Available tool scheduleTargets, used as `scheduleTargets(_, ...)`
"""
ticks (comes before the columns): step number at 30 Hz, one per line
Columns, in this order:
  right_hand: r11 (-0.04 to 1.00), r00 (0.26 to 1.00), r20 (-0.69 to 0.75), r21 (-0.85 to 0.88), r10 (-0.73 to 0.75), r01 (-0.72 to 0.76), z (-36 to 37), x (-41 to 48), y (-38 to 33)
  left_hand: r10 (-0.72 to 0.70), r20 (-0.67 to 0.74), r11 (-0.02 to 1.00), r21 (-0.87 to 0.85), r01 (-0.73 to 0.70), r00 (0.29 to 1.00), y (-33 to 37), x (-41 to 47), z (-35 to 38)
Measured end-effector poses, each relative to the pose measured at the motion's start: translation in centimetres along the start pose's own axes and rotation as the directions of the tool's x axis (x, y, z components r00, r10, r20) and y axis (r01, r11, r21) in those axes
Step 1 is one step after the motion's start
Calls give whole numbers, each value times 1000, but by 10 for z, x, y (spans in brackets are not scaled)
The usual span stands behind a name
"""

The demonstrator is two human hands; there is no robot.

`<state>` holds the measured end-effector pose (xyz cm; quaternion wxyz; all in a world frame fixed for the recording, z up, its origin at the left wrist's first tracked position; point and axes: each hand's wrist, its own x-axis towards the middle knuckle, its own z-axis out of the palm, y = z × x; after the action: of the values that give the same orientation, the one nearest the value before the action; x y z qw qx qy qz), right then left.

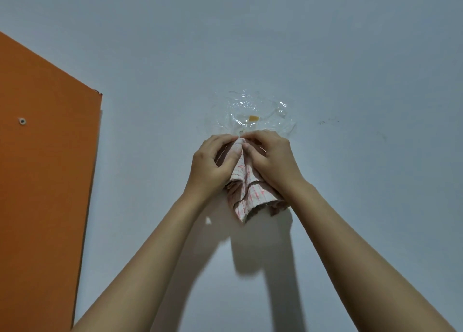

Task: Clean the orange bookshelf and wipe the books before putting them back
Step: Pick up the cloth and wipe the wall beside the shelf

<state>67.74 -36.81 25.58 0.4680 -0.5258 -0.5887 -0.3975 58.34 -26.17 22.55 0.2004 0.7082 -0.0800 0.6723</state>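
Pale grey-white wall (350, 56) fills view; nothing else bears anything here. Crumpled clear plastic patch (250, 111) stuck flat on wall near centre, small amber bit showing under it. Checked cloth (246, 193), pink lines with dark border, hangs against wall just below patch, top bunched at patch's lower edge. Faint dark scuff (328, 121) on wall right of patch. Orange bookshelf panel (45, 156) against wall at left edge, one screw head (22, 121) in its face.

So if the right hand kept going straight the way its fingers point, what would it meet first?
Probably the left hand: the right hand points up and leftward across the cloth they both pinch, fingertips almost touching.
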Motion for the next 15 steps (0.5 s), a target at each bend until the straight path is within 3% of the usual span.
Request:
scheduleTargets(6,992,984,130,-26,123,-120,-5,6,-4,-98,107,985,-132,112,989,1,-10,-3)
scheduleTargets(11,983,984,61,58,169,-172,0,-4,-7,-216,191,863,-420,279,957,0,-19,3)
scheduleTargets(15,939,965,18,229,261,-258,2,-13,-10,-274,215,753,-559,348,937,2,-25,12)
